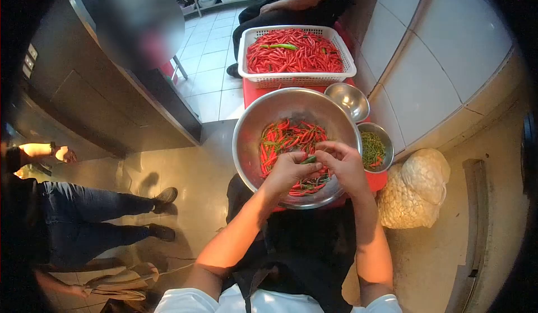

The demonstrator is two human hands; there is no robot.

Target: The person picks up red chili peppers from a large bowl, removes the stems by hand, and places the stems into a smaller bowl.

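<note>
Over a large steel bowl (246, 145) holding red chili peppers (288, 136) with green stems, my two hands come together. My left hand (287, 173) is closed, pinching a green chili pepper (309, 159) between thumb and fingers. My right hand (344, 164) is closed too, thumb and fingertips meeting at the other end of that chili. The fingertips partly hide the chili, and its stem cannot be made out. Both hands are above the peppers, inside the bowl's rim.
Beyond the bowl stands a white plastic basket (297, 78) heaped with red chilies. To the right are a small steel bowl (347, 101) and another bowl (384, 133) of green stems. A bag of pale cloves (414, 189) lies by the wall. People are ahead and at left.
</note>
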